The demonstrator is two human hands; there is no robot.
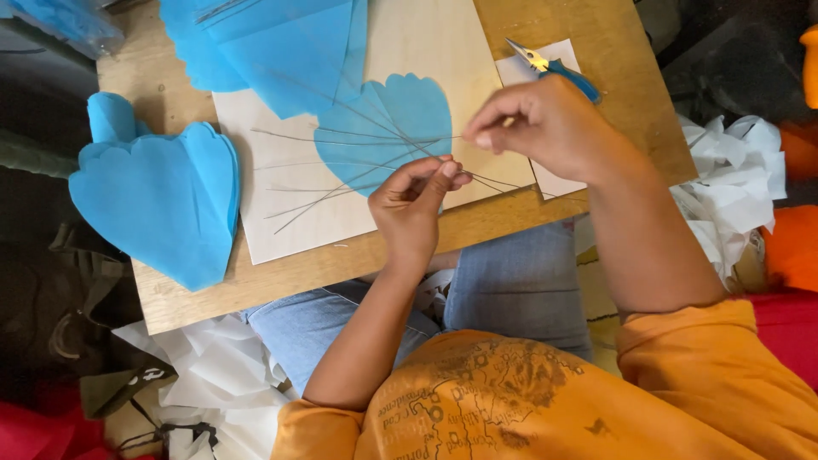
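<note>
My left hand (415, 204) pinches the near ends of several thin grey wires (341, 183) that fan out to the left across a pale board (281, 221). My right hand (545, 128) hovers just to the right and above, its fingertips closed on one wire that runs left over a blue scalloped paper petal (375, 145). The petal lies flat on the board beneath the wires.
A stack of blue paper petals (158, 200) lies at the left of the wooden table (622, 77). Larger blue sheets (273, 47) cover the far edge. Blue-handled pliers (558, 68) rest on white paper at the far right. Crumpled white tissue (733, 192) lies right and below-left.
</note>
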